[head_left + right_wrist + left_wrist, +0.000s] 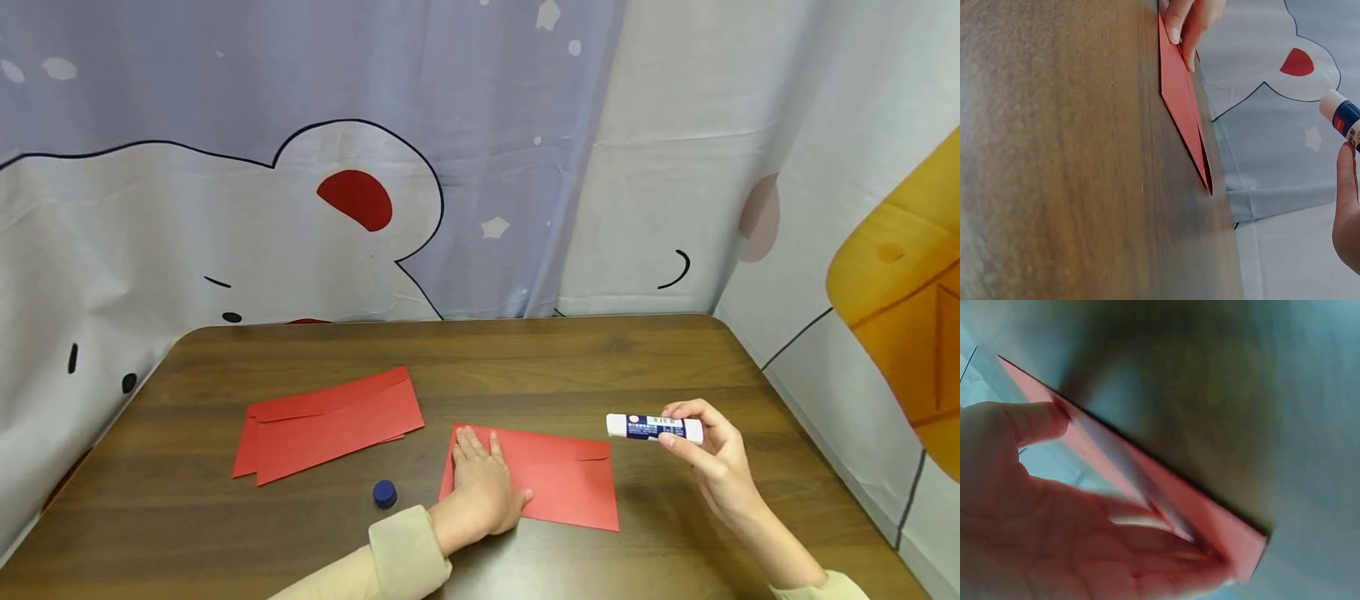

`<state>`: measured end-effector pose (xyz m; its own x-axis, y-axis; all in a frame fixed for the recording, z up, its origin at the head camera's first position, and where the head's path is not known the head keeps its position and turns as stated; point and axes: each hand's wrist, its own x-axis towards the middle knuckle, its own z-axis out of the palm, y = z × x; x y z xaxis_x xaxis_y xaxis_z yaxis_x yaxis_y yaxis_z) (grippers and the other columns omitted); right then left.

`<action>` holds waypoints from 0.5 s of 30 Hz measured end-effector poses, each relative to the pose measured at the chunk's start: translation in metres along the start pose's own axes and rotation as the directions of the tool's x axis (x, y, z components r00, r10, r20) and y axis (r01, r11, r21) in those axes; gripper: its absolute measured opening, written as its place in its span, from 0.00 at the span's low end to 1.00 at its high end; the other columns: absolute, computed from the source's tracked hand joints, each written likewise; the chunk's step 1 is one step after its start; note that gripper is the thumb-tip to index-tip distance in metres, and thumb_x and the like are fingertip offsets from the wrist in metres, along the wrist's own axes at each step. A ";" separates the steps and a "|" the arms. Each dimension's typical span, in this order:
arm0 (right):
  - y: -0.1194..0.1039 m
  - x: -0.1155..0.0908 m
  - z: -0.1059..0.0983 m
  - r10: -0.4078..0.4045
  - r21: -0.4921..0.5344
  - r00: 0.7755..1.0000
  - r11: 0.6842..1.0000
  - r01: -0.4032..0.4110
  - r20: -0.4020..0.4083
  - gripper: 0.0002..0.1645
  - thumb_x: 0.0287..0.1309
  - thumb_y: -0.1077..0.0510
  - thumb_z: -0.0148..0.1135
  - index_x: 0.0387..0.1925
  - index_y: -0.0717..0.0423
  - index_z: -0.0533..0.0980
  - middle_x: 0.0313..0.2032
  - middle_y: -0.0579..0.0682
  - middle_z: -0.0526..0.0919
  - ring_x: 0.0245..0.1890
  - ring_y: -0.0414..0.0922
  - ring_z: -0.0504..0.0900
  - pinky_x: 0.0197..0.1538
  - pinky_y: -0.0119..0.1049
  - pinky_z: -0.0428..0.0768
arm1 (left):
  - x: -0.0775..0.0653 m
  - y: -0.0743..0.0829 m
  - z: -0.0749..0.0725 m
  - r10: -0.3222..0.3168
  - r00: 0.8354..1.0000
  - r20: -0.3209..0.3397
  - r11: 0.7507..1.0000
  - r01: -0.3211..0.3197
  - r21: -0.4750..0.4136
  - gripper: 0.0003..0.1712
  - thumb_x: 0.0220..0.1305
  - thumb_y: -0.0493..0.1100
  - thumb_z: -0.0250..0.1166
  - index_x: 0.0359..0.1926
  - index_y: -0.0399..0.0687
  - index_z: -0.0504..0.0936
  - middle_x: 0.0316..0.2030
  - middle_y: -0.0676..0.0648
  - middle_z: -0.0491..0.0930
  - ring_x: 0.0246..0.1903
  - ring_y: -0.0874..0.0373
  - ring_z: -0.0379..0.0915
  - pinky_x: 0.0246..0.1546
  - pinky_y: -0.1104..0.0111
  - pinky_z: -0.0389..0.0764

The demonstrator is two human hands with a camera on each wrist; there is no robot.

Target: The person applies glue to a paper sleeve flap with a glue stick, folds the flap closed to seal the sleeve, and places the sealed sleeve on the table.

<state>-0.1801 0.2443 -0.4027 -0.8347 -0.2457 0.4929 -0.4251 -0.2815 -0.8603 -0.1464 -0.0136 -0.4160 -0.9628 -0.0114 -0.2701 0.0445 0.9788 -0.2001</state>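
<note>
A red envelope (558,475) lies flat on the wooden table, slightly slanted. My left hand (483,487) rests on its left part with straight fingers spread, the thumb near the front edge. In the left wrist view the fingers (1166,562) touch the same envelope (1191,494). My right hand (716,467) pinches a glue stick (654,427) between thumb and fingers, level and raised to the right of the envelope. The uncapped white end of the glue stick (1338,112) points left. A small dark blue cap (385,493) stands on the table left of my left hand.
Two more red envelopes (337,425) lie overlapping at the left of the table (525,358). Behind the table's far edge hangs a curtain (510,167) with cartoon prints, and it also runs along the right side.
</note>
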 end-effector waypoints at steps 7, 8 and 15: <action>0.003 0.003 0.004 0.011 0.020 1.000 1.000 -0.011 0.015 0.25 0.51 0.84 0.45 0.39 0.55 0.73 0.42 0.46 0.77 0.43 0.35 0.77 0.42 0.23 0.79 | 0.002 -0.014 -0.003 0.029 0.996 -0.081 1.000 -0.029 0.003 0.58 0.51 0.79 0.54 0.68 0.39 0.64 0.66 0.36 0.67 0.67 0.47 0.63 0.66 0.64 0.65; 0.003 0.003 0.005 0.010 0.029 1.000 1.000 -0.011 0.019 0.25 0.51 0.84 0.45 0.39 0.55 0.73 0.42 0.46 0.77 0.43 0.35 0.77 0.42 0.23 0.79 | 0.001 -0.015 -0.004 0.032 0.996 -0.081 0.999 -0.032 -0.003 0.59 0.51 0.79 0.55 0.68 0.37 0.65 0.66 0.37 0.68 0.67 0.48 0.63 0.66 0.65 0.65; 0.006 0.004 0.008 -0.004 0.055 1.000 0.998 0.003 0.029 0.25 0.52 0.84 0.45 0.39 0.56 0.74 0.42 0.48 0.77 0.43 0.36 0.77 0.42 0.24 0.79 | -0.001 -0.015 0.002 0.020 0.996 -0.082 0.999 -0.022 -0.031 0.60 0.52 0.79 0.53 0.68 0.35 0.63 0.67 0.34 0.64 0.69 0.45 0.59 0.68 0.60 0.62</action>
<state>-0.1835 0.2341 -0.4044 -0.8225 -0.2708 0.5001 -0.4073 -0.3332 -0.8504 -0.1457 -0.0287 -0.4144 -0.9803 0.0245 -0.1961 0.0576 0.9846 -0.1649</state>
